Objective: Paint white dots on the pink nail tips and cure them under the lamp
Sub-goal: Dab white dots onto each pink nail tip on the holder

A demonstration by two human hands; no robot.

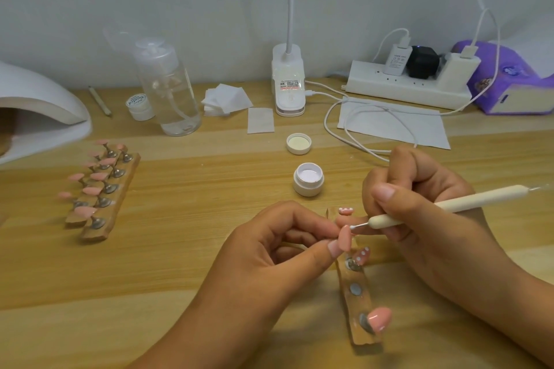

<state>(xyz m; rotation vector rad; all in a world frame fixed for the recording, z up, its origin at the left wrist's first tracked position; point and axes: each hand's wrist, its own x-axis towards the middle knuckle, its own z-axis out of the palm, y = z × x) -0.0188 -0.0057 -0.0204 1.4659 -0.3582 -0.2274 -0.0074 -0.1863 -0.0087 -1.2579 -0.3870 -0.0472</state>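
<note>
We are mid-dotting: our left hand [269,252] pinches a pink nail tip [344,238] while our right hand [419,204] grips the dotting pen [449,204], its point touching the tip's top edge (paint jar [308,178] just beyond). Next, we judge, evenly spaced dabs.

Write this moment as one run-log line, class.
left hand: pinches pink nail tip | right hand: holds dotting pen, tip at nail | white gel pot: open
</note>
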